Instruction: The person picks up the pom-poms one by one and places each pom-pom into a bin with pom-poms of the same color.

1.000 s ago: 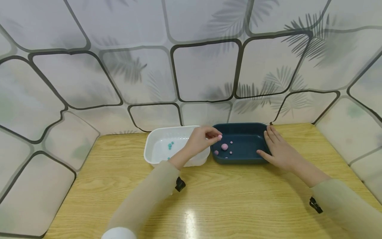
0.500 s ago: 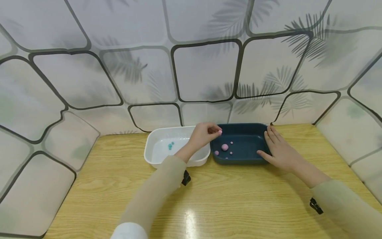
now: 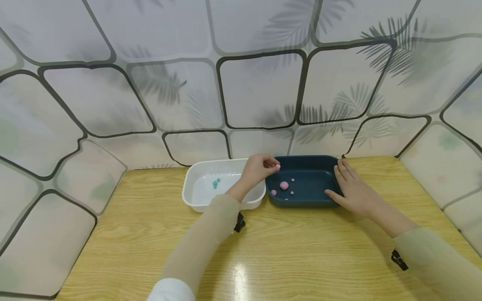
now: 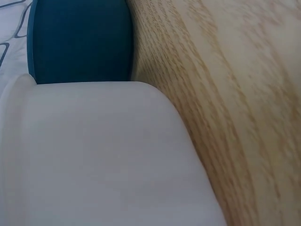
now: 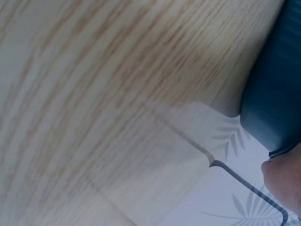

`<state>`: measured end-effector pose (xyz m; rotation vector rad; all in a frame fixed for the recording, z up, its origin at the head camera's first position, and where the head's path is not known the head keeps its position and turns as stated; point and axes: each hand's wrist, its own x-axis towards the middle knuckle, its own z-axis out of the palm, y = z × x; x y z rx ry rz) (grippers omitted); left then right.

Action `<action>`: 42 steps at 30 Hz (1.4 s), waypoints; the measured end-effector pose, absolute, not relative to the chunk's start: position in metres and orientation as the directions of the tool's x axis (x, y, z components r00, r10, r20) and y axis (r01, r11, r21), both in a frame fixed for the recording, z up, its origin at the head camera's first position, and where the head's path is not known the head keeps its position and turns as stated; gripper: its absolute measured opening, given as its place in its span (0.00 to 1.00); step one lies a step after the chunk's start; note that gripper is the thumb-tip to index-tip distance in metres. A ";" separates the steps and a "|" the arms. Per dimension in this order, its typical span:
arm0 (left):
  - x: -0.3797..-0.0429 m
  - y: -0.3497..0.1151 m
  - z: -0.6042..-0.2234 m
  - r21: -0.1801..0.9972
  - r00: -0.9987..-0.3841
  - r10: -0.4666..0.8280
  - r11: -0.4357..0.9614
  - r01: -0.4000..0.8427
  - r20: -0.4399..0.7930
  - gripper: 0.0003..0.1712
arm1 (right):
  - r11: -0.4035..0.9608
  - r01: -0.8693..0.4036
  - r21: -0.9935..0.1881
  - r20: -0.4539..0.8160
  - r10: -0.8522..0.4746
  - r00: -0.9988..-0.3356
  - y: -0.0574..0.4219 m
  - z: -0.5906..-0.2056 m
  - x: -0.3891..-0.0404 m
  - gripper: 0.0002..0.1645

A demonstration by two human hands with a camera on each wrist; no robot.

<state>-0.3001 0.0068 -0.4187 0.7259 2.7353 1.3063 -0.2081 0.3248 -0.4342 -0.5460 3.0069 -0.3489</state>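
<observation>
My left hand (image 3: 257,170) pinches a small pink ball (image 3: 278,167) between thumb and fingertips, above the left edge of the dark blue tray (image 3: 316,203). Inside that tray lie a larger pink ball (image 3: 284,185) and several smaller pink ones. My right hand (image 3: 352,190) rests with straight fingers on the tray's right rim; in the right wrist view only a bit of the hand (image 5: 284,181) shows at the tray's edge. To the left stands a white tray (image 3: 196,200) with several small teal balls (image 3: 215,183), partly covered by my left wrist.
Both trays sit side by side on a wooden table (image 3: 286,251), near its back edge. Behind and at both sides rises a patterned covering (image 3: 260,92) with dark outlines and leaf prints. A black clip-like object (image 3: 239,222) hangs by the left sleeve.
My left hand has moved slightly up with the pink ball, and its forearm has shifted right. The right hand stays on the dark blue tray's rim.
</observation>
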 end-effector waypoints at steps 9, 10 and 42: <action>-0.300 0.009 -0.415 0.751 -0.904 0.400 0.547 0.369 0.152 0.10 | 0.914 -0.341 -0.221 -0.022 -0.354 -0.935 0.326 -0.435 -0.210 0.61; -0.300 0.009 -0.415 0.753 -0.905 0.399 0.547 0.366 0.150 0.10 | 0.914 -0.340 -0.220 -0.022 -0.353 -0.935 0.326 -0.434 -0.210 0.61; -0.281 -0.026 -0.413 0.766 -0.880 0.450 0.510 0.390 0.149 0.11 | 0.919 -0.339 -0.200 -0.026 -0.351 -0.936 0.326 -0.435 -0.209 0.62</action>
